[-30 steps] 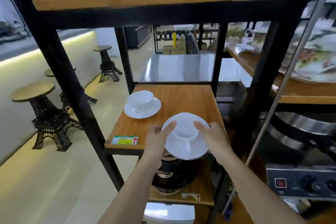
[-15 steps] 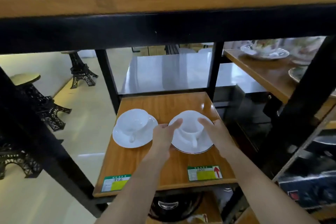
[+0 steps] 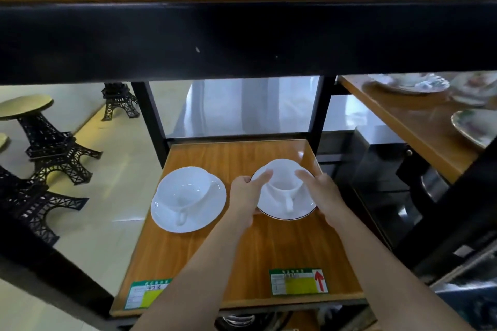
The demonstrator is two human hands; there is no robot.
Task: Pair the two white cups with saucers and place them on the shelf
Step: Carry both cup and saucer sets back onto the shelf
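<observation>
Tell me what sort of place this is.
Probably a tableware shop or showroom: green and yellow price labels stuck on the wooden shelf, decorated plates displayed on a neighbouring rack, and black tower-shaped stools on the floor.

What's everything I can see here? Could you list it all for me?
white cups: two, white, one on each saucer on the wooden shelf
saucers: two, white, side by side; the right one has a dark rim
wooden shelf: one, brown, black frame
price labels: two, green and yellow, front edge of shelf
tower-shaped stools: several, black with tan tops, on the floor at left
patterned plates: a few, on the neighbouring shelf at right
left hand: holds the right saucer's left edge
right hand: holds its right edge
</observation>
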